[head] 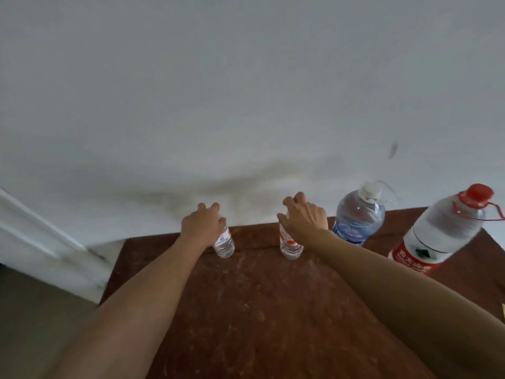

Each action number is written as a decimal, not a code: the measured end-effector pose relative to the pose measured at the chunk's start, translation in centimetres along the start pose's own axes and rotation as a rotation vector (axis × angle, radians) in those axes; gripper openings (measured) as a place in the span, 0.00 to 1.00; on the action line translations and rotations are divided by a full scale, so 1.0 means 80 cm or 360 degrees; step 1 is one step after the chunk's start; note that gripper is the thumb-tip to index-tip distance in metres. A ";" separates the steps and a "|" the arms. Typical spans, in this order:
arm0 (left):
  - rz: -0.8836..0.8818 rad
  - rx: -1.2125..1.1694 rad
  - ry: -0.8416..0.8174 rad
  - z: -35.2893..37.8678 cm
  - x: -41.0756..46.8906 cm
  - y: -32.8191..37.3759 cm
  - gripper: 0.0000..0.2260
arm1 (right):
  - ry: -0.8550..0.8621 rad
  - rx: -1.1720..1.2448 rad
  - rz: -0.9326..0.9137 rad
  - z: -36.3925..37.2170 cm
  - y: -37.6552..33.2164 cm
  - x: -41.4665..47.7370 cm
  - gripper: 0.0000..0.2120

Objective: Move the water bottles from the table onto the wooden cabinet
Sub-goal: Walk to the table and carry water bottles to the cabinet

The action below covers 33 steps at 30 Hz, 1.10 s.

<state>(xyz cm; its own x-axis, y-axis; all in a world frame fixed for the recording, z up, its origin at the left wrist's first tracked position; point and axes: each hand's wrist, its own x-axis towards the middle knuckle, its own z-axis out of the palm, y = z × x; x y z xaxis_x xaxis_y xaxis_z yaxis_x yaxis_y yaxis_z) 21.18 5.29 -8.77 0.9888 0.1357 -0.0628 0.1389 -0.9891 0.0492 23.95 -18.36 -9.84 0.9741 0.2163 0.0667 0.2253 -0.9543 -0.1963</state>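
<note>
Two small clear water bottles stand upright near the far edge of the dark red wooden cabinet top (246, 310), by the white wall. My left hand (202, 222) grips the upper part of the left small bottle (224, 246). My right hand (303, 217) grips the upper part of the right small bottle (290, 246), which has a red and white label. Both caps are hidden under my hands.
To the right stand a large bottle with a blue label and white cap (358, 214) and a large bottle with a red label and red cap (440, 233). White door trim (41, 236) runs along the left, with floor below it.
</note>
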 end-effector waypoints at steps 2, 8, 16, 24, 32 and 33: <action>-0.0045 0.0115 0.0116 0.019 0.003 0.002 0.15 | 0.0030 0.0000 -0.0042 0.017 0.009 0.013 0.15; -0.0226 0.0146 0.0291 0.045 -0.021 -0.019 0.18 | 0.0180 0.0027 -0.0242 0.037 0.022 0.029 0.13; -0.0433 -0.0075 0.0277 0.051 -0.147 -0.114 0.17 | 0.0154 -0.0111 -0.0716 0.045 -0.051 -0.006 0.10; -0.0648 -0.0175 0.0188 0.037 -0.374 -0.258 0.15 | 0.0071 -0.0062 -0.1123 0.056 -0.269 -0.135 0.13; -0.1219 -0.0079 0.0257 0.007 -0.667 -0.425 0.13 | 0.0071 -0.0036 -0.1721 0.081 -0.549 -0.325 0.19; -0.1306 -0.0060 0.0269 0.002 -0.715 -0.446 0.13 | 0.0036 0.0033 -0.1792 0.083 -0.590 -0.359 0.18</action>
<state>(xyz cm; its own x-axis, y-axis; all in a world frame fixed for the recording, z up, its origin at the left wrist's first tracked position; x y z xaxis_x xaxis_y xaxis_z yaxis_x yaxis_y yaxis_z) -40.34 32.82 -7.07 0.5674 0.8214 0.0573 0.8169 -0.5703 0.0864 -14.52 21.86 -8.98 0.2148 0.9482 0.2340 0.9764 -0.2140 -0.0294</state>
